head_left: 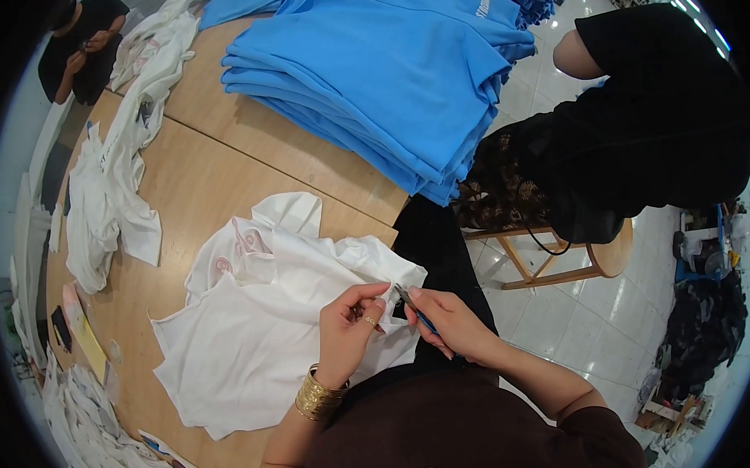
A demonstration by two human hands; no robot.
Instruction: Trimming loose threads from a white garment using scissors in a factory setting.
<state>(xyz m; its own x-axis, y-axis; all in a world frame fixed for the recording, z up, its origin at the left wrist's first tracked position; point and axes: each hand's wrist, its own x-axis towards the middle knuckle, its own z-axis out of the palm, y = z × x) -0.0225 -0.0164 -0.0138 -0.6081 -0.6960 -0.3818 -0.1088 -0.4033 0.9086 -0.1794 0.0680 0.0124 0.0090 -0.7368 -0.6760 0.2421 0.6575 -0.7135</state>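
Observation:
A white garment (254,340) lies spread and rumpled on the wooden table, its right end hanging near my lap. My left hand (350,327), with a ring and a wide gold-coloured bracelet at the wrist, pinches the garment's edge between thumb and fingers. Just right of it, my right hand (450,321) is closed around small thread snips (425,320) with a blue handle. The metal tips point up and left, close to the cloth by my left fingertips. Whether the blades touch the fabric or a thread is too small to tell.
A tall stack of blue garments (368,84) stands on the table (196,171) ahead. White garments (109,187) lie along the left side, more white cloth (91,439) at lower left. To the right, a person in black (654,113) sits on a wooden stool (606,253); another person (82,46) stands far left.

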